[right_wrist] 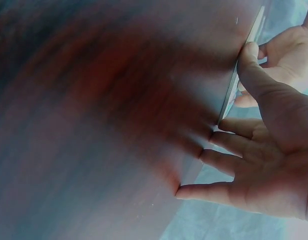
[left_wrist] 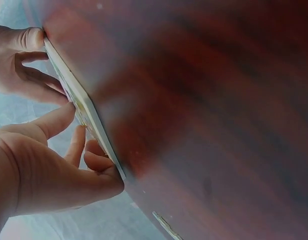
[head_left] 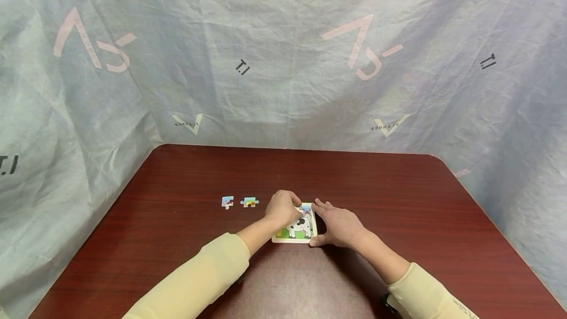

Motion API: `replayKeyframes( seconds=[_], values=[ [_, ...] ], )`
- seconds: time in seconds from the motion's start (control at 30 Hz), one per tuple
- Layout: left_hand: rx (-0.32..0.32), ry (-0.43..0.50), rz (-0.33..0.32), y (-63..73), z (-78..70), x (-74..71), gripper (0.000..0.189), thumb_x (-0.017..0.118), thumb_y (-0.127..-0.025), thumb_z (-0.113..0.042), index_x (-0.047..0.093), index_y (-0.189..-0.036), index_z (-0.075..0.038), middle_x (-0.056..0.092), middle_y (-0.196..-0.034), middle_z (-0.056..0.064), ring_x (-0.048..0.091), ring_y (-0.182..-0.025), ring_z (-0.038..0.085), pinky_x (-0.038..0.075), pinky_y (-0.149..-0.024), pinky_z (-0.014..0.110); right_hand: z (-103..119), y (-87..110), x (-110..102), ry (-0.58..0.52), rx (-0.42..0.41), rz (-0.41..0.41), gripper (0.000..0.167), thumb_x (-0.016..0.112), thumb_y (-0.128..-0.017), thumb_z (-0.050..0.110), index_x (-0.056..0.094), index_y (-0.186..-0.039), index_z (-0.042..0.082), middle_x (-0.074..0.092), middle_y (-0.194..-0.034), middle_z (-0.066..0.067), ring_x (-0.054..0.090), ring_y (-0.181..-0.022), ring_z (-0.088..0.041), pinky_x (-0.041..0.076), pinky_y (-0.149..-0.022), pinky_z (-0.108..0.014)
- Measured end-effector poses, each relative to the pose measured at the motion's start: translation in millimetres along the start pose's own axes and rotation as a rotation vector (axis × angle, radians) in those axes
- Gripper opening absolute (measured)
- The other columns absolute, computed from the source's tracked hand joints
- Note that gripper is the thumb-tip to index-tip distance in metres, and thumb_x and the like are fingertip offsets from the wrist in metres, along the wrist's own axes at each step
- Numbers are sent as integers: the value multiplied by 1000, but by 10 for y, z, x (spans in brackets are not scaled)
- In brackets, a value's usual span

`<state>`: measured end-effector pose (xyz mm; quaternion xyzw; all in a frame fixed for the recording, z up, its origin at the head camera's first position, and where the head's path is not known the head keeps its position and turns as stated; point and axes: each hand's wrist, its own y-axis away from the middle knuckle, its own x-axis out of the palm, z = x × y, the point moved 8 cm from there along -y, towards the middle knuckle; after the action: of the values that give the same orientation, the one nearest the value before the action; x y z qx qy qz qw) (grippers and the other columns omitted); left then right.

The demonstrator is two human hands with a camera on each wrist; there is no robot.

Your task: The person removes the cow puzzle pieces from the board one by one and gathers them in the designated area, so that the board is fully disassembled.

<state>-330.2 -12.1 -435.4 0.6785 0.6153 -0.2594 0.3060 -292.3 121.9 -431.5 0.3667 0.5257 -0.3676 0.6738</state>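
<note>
A small jigsaw puzzle board (head_left: 294,240) with a pale rim lies on the table, its picture showing a black-and-white cow on green. My left hand (head_left: 282,209) reaches over its left and far part. The thumb touches the picture, and the other fingers bend at the board's edge in the left wrist view; whether a piece is between them is hidden. Along the right side, my right hand (head_left: 341,225) spreads thumb and fingers, the thumb at the near corner and the index finger at the far one. In the right wrist view its fingers (right_wrist: 219,160) look fairly straight, with tips at the tabletop.
Two loose puzzle pieces lie left of the board: one with blue and pink (head_left: 228,202), the other with blue, green and red (head_left: 250,202). The dark red wooden table (head_left: 186,176) has rounded far corners. Grey printed cloth (head_left: 283,53) hangs around it.
</note>
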Motion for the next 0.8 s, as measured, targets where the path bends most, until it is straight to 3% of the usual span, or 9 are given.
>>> replayKeyframes(
  seconds=[0.27,0.53,0.8],
  values=[
    [-32,1,11,-7,25,12,21,87,-79,-13,75,-96,-14,68,-100,2,63,-92,21,53,-79,41,7,3,5,-1,0,5,100,84,-73,57,47,-149,3,41,-156,-16,45,-139,-36,49,-96,-52],
    [-50,90,16,-17,59,5,17,85,-82,-15,73,-94,-15,67,-91,-2,60,-85,17,50,-80,38,8,5,-4,4,2,4,101,84,-72,57,47,-149,4,42,-156,-15,45,-139,-36,48,-98,-52],
    [-40,166,10,-13,61,0,13,83,-84,-12,72,-90,-14,63,-79,-3,58,-73,14,48,-68,33,-3,-3,2,4,3,6,101,84,-72,58,47,-150,4,41,-156,-15,44,-139,-36,47,-98,-52]
  ],
)
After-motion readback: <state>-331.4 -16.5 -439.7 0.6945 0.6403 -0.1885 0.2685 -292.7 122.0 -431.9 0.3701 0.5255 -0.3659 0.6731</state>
